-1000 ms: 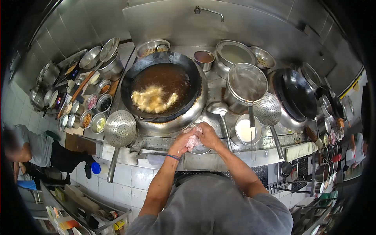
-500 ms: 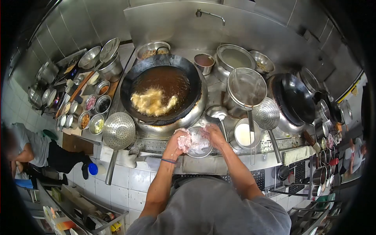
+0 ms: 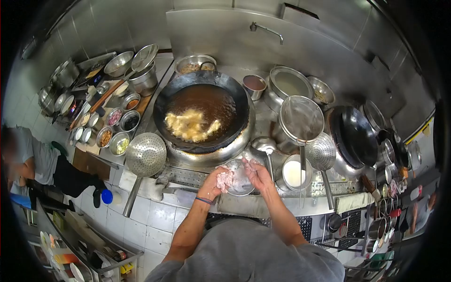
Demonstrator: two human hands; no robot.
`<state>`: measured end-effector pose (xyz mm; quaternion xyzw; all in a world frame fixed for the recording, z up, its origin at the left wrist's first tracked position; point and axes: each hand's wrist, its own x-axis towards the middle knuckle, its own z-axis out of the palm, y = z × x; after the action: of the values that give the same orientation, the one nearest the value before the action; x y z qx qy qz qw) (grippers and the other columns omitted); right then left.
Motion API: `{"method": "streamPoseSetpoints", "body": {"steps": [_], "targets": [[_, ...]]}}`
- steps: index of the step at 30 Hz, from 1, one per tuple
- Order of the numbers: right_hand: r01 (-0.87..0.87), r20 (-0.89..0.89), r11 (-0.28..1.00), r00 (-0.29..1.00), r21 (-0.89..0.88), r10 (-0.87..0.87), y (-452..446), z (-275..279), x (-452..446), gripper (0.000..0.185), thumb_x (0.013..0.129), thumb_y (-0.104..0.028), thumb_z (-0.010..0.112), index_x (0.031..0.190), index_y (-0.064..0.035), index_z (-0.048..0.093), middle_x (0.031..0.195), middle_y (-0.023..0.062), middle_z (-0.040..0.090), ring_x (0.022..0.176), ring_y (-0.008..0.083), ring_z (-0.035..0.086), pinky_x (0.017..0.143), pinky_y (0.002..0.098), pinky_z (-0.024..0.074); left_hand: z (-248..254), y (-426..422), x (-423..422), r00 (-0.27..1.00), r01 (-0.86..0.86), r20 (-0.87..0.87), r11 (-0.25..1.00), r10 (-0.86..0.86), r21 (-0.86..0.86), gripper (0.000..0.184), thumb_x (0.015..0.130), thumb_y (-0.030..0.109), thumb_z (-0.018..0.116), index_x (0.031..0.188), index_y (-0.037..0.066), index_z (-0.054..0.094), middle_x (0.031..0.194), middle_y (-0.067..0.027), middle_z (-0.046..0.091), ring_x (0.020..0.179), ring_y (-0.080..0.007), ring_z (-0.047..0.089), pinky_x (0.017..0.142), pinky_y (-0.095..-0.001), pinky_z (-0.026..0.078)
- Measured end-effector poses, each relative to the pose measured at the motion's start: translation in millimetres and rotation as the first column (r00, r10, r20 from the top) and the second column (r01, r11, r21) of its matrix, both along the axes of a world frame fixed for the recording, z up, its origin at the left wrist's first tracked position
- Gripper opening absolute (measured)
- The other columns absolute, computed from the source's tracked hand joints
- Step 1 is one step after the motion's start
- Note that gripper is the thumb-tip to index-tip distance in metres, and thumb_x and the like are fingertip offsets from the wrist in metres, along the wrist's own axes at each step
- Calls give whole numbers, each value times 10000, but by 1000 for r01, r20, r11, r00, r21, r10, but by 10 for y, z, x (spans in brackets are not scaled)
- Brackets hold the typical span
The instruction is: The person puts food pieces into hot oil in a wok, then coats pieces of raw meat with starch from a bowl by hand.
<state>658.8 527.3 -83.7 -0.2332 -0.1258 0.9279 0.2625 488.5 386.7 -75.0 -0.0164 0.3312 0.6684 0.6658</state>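
A pale pink lump of meat, dusted white, sits in the left hand over the left side of a metal bowl; the fingers curl round it, though whether their tips pinch it is too hidden to tell. The right hand is at the bowl's other side, palm turned inward, fingers loosely spread, with white clumps stuck to them. Keeping both hands above the rim probably lets loose bits drop back among the white powder inside. Just beyond stands the big black wok with brown oil, where golden pieces froth towards the near side. A perforated skimmer lies left of the wok and a ladle right of the bowl, both with handles pointing to the person, seemingly for an easy grab. Right of the ladle, a pot contains white liquid; behind it, a wire strainer rests on a taller pot, perhaps to drain there. Farther left, small bowls hold pink, dark, orange-brown and pale green ingredients
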Motion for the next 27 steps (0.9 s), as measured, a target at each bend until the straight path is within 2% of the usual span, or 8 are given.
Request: {"method": "streamPoseSetpoints", "body": {"steps": [3, 8, 14, 17, 21, 23, 24, 27], "targets": [[14, 91, 1000, 996, -1, -14, -146, 75, -35, 110, 983, -49, 556, 1085, -16, 582, 950, 51, 622, 857, 149, 616, 767, 299, 549, -35, -32, 5, 999, -24, 26, 1000, 24, 16, 141, 857, 188, 644, 914, 58, 642, 820, -102, 693, 626, -209, 670, 461, -312, 540], [-137, 241, 988, 964, 74, 116, -313, 129, -92, 474, 999, -551, 450, 839, -109, 516, 707, 14, 492, 593, 136, 446, 533, 278, 370, -100, -114, -19, 997, -64, 51, 998, 64, 14, 94, 871, 178, 641, 853, 86, 644, 774, -68, 684, 599, -181, 652, 489, -311, 545], [-254, 473, 840, 881, 480, -3, -474, 150, -202, 520, 1017, -556, 434, 725, -126, 444, 616, -1, 430, 459, 110, 336, 407, 277, 267, -40, -346, -64, 995, -100, 6, 995, 99, 24, 90, 870, 172, 637, 852, 85, 644, 749, -53, 667, 571, -177, 630, 486, -315, 524], [-400, 597, 602, 786, 691, -164, -532, 210, -314, 437, 1067, -400, 418, 759, -96, 478, 639, -8, 457, 481, 100, 387, 438, 280, 334, -24, -505, -107, 996, -79, 41, 996, 77, 48, 105, 877, 187, 648, 862, 83, 643, 750, -51, 667, 569, -178, 628, 489, -316, 522], [-194, 241, 167, 909, 967, -339, -372, 1076, -661, 172, 1063, -197, 419, 979, -58, 474, 799, 7, 494, 706, 88, 466, 613, 274, 426, 114, -643, -78, 976, -218, 10, 975, 217, 42, 160, 907, 250, 647, 873, 94, 639, 751, -49, 668, 566, -182, 628, 490, -319, 522], [-158, 143, -40, 957, 987, -253, 157, 1165, -904, 116, 1034, -93, 434, 1138, -42, 450, 1009, 55, 482, 841, 120, 492, 768, 290, 457, 152, -727, -105, 970, -235, 79, 972, 232, 29, 197, 927, 293, 632, 874, 103, 636, 750, -47, 666, 563, -186, 628, 490, -322, 523], [-191, 200, 58, 940, 980, -277, 162, 1453, -1049, 171, 1018, -56, 450, 1184, -16, 464, 1023, 69, 497, 851, 147, 530, 791, 304, 479, 205, -780, -121, 967, -240, 103, 969, 234, 55, 210, 935, 308, 620, 878, 106, 635, 758, -48, 666, 578, -189, 632, 493, -329, 525], [-402, 30, -478, 789, 781, -614, 862, 1370, -1471, 256, 926, 38, 520, 1169, 19, 601, 1095, 178, 588, 884, 277, 661, 807, 367, 538, 295, -867, -153, 945, -295, 181, 949, 273, 114, 239, 951, 342, 591, 897, 112, 630, 796, -56, 668, 638, -201, 649, 513, -356, 535]]}}
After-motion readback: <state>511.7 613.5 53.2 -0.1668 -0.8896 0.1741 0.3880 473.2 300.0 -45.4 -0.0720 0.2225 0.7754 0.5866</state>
